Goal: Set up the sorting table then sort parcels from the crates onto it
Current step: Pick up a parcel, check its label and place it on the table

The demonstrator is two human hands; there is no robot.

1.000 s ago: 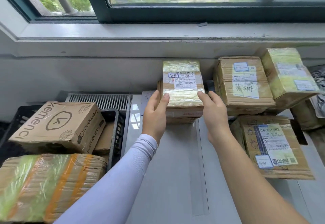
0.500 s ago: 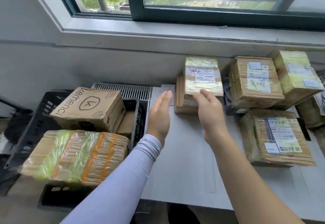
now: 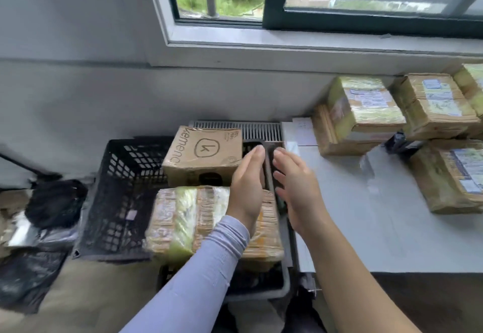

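Both my hands hover empty over the black crate (image 3: 122, 189) left of the white sorting table (image 3: 352, 215). My left hand (image 3: 247, 183) is open above the crate, beside a brown carton with a "k" logo (image 3: 203, 157). My right hand (image 3: 295, 189) is open too, over the crate's right rim. A taped parcel with green and orange stripes (image 3: 193, 217) lies in the crate under my left wrist. On the table, a small taped parcel (image 3: 363, 105) sits on top of a flatter box (image 3: 337, 139), with more parcels (image 3: 439, 105) to the right.
A large labelled parcel (image 3: 452, 176) lies at the table's right edge. A white radiator grille (image 3: 240, 129) sits behind the crate under the window sill. Dark bags (image 3: 52, 202) and plastic lie on the floor at left. A second crate (image 3: 261, 283) shows below the striped parcel.
Both hands have let go of the small taped parcel on the table stack and moved left to over the crate. The view has swung left with them.
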